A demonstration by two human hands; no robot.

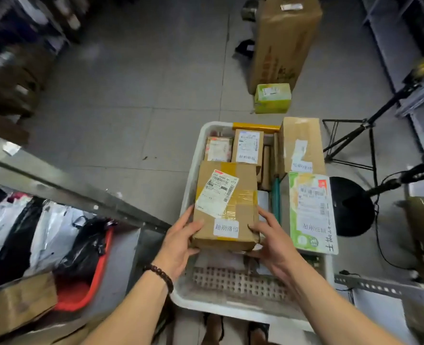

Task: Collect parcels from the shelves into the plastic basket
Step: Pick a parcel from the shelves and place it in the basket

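Over the middle of the basket we are holding a box with its labelled face turned up. Whether its underside is already resting on anything is hidden from us. Along the basket's right side a green pack is lying flat, and a carton is standing at the basket's far right corner. At the basket's far end, small parcels are standing side by side, just beyond the box. Toward the basket's near end some perforated floor is showing, so we are judging that the free room lies there.

Our left hand is gripping the box's near left corner, thumb lying on top. Our right hand is gripping the near right corner, thumb on top and fingers running along the side. Both hands are clasping the box and nothing else.

To set it down well, we are thinking of these points:
- keeping the box level and the label up
- bringing it down flat rather than corner first
- steering its right edge clear of the green pack
- easing the fingers out only once the weight is sitting inside the basket
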